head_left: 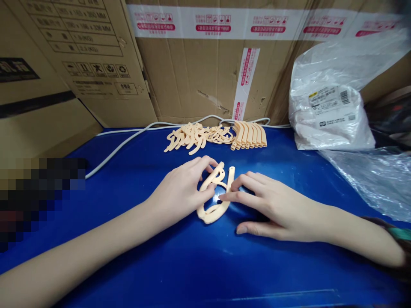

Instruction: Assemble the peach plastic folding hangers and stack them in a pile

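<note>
Between my hands on the blue surface lie beige plastic curved pieces (215,217) that look like parts of a folding clothes hanger. They form a rough U, with a smaller curved piece inside. My left hand (183,184) pinches the left-hand hanger arm, fingers over its outer edge and thumb on the inner side. My right hand (272,205) is spread, its thumb apart from the other fingers. Its fingertips touch the right-hand hanger arm (230,175), and one finger reaches into the gap of the U. My left fingers hide part of the left arm.
Behind the hands sit a heap of beige curved parts (189,137), several thin ring-like parts (221,135) and a neat row of curved arms (249,135). A white cable (125,147) runs along cardboard boxes (199,77). A white plastic bag (330,107) stands at right.
</note>
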Action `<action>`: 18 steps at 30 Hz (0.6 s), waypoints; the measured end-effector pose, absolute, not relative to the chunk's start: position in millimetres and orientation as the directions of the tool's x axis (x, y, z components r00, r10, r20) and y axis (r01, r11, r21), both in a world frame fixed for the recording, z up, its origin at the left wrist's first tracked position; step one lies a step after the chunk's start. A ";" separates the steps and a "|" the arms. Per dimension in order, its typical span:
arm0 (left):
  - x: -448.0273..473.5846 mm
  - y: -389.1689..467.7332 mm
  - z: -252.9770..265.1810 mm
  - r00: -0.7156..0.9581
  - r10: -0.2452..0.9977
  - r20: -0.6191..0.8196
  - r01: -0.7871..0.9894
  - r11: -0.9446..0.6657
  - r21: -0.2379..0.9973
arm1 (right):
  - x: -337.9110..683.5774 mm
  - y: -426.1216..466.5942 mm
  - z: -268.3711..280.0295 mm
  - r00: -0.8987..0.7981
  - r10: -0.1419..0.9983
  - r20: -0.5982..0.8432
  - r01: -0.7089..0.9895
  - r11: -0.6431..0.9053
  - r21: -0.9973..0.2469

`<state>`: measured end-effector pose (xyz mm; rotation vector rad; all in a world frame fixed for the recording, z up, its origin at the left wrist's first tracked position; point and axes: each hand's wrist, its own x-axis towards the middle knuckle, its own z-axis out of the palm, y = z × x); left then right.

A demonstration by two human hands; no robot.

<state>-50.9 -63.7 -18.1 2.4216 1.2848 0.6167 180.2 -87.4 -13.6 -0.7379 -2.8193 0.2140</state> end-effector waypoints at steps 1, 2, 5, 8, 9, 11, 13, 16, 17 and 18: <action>-51.7 -63.1 -17.3 0.521 0.825 0.221 0.688 -0.558 0.464 | 181.1 -86.2 -13.9 -0.844 0.502 0.191 0.473 0.863 -0.176; -52.9 -62.4 -16.4 0.545 0.808 0.223 0.682 -0.582 0.444 | 182.6 -84.5 -14.3 -0.833 0.511 0.213 0.488 0.859 -0.155; -57.5 -58.9 -14.3 0.615 0.753 0.234 0.660 -0.654 0.370 | 188.9 -76.9 -15.9 -0.780 0.571 0.257 0.567 0.818 -0.094; -61.1 -54.4 -14.2 0.648 0.718 0.254 0.635 -0.693 0.341 | 195.5 -69.1 -17.3 -0.740 0.621 0.259 0.622 0.778 -0.087; -61.7 -53.1 -14.6 0.649 0.717 0.255 0.634 -0.695 0.340 | 197.0 -67.3 -17.5 -0.733 0.631 0.256 0.628 0.771 -0.103; -62.2 -50.7 -15.4 0.648 0.719 0.251 0.637 -0.692 0.339 | 198.7 -65.6 -17.3 -0.729 0.635 0.255 0.619 0.771 -0.149; -62.4 -48.5 -15.3 0.646 0.716 0.262 0.633 -0.696 0.339 | 198.9 -65.8 -16.8 -0.738 0.626 0.251 0.598 0.780 -0.186; -65.0 -42.7 -11.7 0.573 0.745 0.341 0.671 -0.665 0.327 | 197.8 -67.1 -16.3 -0.758 0.602 0.251 0.572 0.799 -0.186; -66.9 -39.5 -9.7 0.521 0.766 0.376 0.707 -0.634 0.313 | 197.3 -67.4 -16.2 -0.765 0.592 0.253 0.564 0.806 -0.182; -69.0 -35.6 -7.4 0.461 0.791 0.401 0.754 -0.588 0.293 | 196.6 -67.6 -16.2 -0.772 0.582 0.256 0.553 0.813 -0.181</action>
